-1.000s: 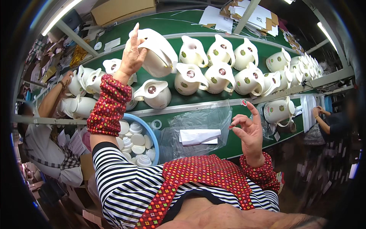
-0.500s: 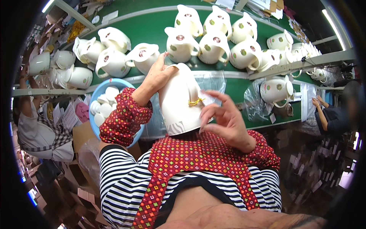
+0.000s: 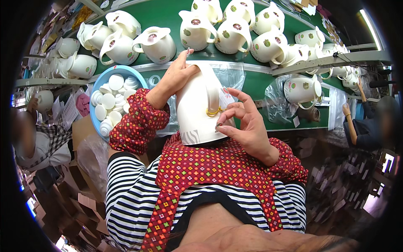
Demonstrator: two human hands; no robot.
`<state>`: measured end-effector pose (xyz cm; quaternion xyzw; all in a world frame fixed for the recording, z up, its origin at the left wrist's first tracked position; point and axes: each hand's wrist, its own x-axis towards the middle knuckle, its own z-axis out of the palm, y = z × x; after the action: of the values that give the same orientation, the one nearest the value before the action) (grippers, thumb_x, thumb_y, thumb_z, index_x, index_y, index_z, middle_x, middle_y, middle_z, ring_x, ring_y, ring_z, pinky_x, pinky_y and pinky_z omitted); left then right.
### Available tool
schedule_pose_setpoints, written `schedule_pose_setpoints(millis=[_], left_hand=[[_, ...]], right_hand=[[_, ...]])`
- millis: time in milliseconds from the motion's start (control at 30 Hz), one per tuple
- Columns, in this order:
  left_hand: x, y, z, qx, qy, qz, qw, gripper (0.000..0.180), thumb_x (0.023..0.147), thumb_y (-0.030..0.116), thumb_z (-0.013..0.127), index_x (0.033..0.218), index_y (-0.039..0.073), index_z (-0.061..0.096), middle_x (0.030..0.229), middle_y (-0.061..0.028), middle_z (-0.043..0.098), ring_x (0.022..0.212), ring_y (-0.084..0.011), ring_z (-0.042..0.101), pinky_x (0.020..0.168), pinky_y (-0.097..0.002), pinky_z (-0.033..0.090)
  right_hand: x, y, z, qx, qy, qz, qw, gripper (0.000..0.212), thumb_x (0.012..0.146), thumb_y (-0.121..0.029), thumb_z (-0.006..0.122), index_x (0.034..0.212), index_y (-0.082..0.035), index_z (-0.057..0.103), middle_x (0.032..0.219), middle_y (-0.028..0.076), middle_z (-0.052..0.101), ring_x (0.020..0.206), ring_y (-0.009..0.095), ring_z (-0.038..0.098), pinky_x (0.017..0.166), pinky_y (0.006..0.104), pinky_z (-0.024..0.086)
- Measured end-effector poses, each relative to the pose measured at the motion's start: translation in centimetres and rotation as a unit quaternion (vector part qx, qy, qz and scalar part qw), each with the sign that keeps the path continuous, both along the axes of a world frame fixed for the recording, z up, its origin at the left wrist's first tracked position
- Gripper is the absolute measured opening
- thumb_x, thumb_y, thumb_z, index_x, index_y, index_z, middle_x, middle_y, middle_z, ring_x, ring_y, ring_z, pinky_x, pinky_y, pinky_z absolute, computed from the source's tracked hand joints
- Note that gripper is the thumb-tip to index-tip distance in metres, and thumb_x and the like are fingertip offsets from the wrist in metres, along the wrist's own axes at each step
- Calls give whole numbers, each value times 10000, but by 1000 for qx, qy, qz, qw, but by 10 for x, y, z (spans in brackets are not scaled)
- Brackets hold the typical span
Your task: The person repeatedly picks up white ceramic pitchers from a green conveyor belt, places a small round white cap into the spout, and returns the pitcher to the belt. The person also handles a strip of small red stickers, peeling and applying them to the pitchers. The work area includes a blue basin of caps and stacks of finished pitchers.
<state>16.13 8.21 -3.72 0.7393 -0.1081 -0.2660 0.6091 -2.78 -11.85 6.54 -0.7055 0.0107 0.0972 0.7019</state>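
Jug (image 3: 191, 105) sits aslant in front of the wearer, its wide end toward the apron (image 3: 210, 168), where it seems to rest so that body and left hand (image 3: 174, 80) share the weight. That hand grips it at the far end, upper left, thus leaving the handle (image 3: 212, 94) and right flank clear. The hands do different work: the right hand (image 3: 249, 130) carries none of the load that I can see. Its forefinger stretches out near the white tag (image 3: 226, 98), while another finger and the thumb sit narrow by the jug's lower wall, touching or just above it; I can't tell whether anything is pinched there. Yellow tie (image 3: 213, 112) loops round the handle's foot, probably to keep the tag from straying.

Beyond the jug, more jugs (image 3: 160, 46) stand on the green desk (image 3: 159, 17), many with handles turned this way, handy for lifting. Left of the jug, a blue tub (image 3: 100, 78) keeps loose white lids (image 3: 108, 101) together within easy reach. Right of it, crumpled plastic (image 3: 275, 101) lies against a single jug on its side.
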Motion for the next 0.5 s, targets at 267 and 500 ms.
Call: schedule_pose_setpoints(millis=[267, 500], left_hand=[[-5, 3, -10, -10, 15, -1, 1000, 768, 884, 254, 661, 1545, -28, 388, 935, -184, 714, 818, -223, 711, 780, -326, 549], [2, 7, -3, -27, 13, -19, 999, 681, 982, 115, 567, 1584, -15, 277, 975, -132, 707, 829, -149, 695, 715, -264, 546]], right_hand=[[-9, 12, -15, -113, -95, -28, 989, 920, 817, -101, 863, 1578, -53, 348, 1098, 71, 655, 1118, 175, 576, 1064, 363, 422], [18, 6, -31, -262, -165, -80, 947, 1163, 694, -289, 954, 1620, -66, 287, 1425, 134, 466, 1346, 278, 464, 1131, 434, 346]])
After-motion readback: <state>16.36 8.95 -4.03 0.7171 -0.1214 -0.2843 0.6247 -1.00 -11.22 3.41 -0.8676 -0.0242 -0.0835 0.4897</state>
